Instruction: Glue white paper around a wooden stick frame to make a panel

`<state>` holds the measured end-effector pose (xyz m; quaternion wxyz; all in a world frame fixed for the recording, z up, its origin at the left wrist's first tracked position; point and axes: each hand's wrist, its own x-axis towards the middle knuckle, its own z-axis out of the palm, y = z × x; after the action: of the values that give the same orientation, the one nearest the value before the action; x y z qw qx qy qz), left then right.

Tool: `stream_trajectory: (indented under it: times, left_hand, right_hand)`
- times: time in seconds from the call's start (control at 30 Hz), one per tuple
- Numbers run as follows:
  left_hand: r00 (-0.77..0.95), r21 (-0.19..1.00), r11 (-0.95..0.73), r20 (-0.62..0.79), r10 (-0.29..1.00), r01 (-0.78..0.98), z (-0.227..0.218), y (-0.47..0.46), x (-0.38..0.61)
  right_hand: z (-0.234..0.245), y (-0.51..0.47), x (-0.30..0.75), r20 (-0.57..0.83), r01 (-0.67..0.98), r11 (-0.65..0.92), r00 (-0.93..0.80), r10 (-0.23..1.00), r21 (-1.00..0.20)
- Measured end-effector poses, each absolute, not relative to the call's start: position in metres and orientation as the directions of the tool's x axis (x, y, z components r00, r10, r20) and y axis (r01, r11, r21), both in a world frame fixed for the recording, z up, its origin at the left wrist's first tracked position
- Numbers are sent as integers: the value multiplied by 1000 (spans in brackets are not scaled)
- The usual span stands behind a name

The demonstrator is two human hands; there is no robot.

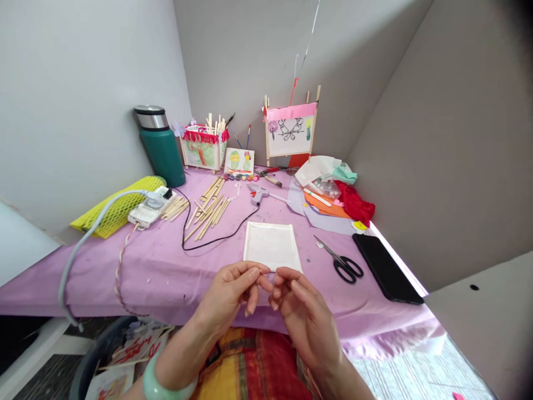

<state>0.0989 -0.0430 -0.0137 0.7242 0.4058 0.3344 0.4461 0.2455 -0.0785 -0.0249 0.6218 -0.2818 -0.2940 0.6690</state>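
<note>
My left hand (237, 286) is in front of the near edge of a white panel (272, 244), its thumb and forefinger pressed together. Anything in that pinch is too small to make out. Facing it, my right hand (306, 308) has loosely bent fingers with the thumb apart, and I see nothing in it. The fingertips of both hands almost meet. Flat on the purple cloth lies the panel, with raised white strips along its edges. Black-handled scissors (347, 269) lie to its right, blades pointing away. A hot glue gun (258, 194) rests behind the panel.
Wooden sticks (213, 216) lie left of the panel, near a black cord (216, 240). A power strip (150, 208) and green bottle (160, 147) stand farther left. At right are a phone (385, 269) and coloured paper (328, 219). A decorated frame (290, 130) stands behind.
</note>
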Motion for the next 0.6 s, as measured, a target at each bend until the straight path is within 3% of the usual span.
stream_trajectory:
  times: [0.13,0.37,0.5,0.6]
  left_hand:
    - [351,881,291,-157,923,-372,-11,-45,98]
    - [356,863,342,-208,911,-372,-9,-46,93]
    - [257,954,255,-209,943,-161,-1,-45,77]
    - [117,990,89,-102,988,110,9,-48,44]
  right_hand:
    - [-25,-79,245,-38,-572,-47,-28,999,-819]
    - [-30,-80,249,55,-382,60,26,998,-922]
    - [-31,-77,260,86,-302,119,120,989,-946]
    - [-29,-74,275,139,-170,177,216,967,-969]
